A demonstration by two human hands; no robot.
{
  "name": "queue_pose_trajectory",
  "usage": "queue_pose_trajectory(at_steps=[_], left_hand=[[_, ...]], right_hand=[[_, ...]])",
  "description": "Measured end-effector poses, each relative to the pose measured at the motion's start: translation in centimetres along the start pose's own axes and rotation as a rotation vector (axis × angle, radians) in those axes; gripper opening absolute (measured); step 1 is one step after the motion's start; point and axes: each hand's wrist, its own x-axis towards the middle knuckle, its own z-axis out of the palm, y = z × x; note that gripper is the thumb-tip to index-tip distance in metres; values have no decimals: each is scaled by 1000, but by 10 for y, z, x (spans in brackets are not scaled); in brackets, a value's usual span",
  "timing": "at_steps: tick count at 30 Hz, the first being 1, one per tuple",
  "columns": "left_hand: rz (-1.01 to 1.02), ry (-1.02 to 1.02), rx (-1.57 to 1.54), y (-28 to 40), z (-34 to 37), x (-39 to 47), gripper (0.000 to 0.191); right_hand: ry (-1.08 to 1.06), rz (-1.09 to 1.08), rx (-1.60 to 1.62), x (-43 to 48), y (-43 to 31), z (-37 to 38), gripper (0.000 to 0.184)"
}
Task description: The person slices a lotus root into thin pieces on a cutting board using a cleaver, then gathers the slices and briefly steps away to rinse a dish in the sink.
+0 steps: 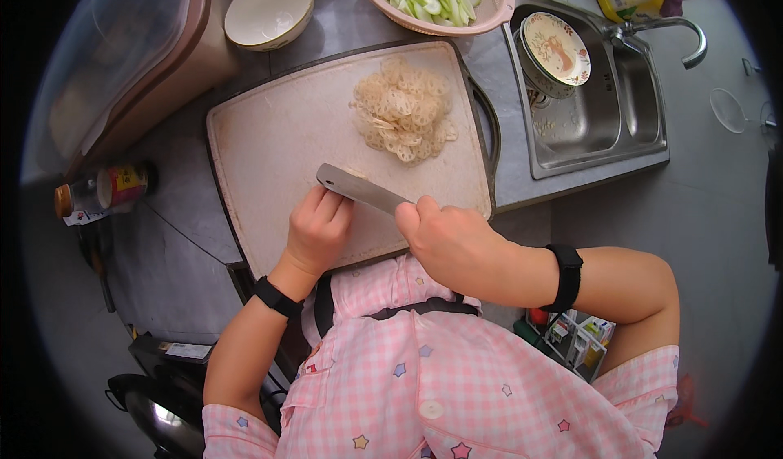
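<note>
My right hand point(449, 238) grips the handle of a kitchen knife point(367, 193), a broad metal blade with a small hole near its tip. The blade slants over the lower middle of a white cutting board point(275, 134). My left hand point(321, 220) is at the blade's near side, its fingers curled under and close to the tip end. Whatever may be under those fingertips is hidden. A small pale food piece point(353, 172) shows just beyond the blade. Farther up the board lies a heap of thin lotus root slices point(407, 110).
A pink colander point(422, 29) of sliced pale-green vegetable and a white bowl point(269, 12) stand behind the board. At right, patterned dishes point(556, 49) sit in a steel sink point(593, 122) with a faucet point(694, 61). A lidded bin point(177, 61) and a jar point(125, 185) stand left.
</note>
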Motion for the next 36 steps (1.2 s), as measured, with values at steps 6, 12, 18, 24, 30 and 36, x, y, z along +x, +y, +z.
queue_pose_trajectory(at_steps=[6,12,18,24,30,36], left_hand=[[37,32,3,0,-2,4,18],[46,22,-3,-2,-1,3,17],[-2,-11,-58,0,-3,0,25],[61,68,-1,-3,0,1,23],[30,-10,-32,-1,-5,0,22],[36,10,-29,0,-3,3,20]], right_hand=[[-63,4,141,0,12,-11,18],[-94,7,152,9,18,-9,19],[-66,41,204,26,20,22,20],[42,68,308,16,32,19,21],[-20,5,188,4,14,-15,17],[-83,18,165,-2,9,-19,15]])
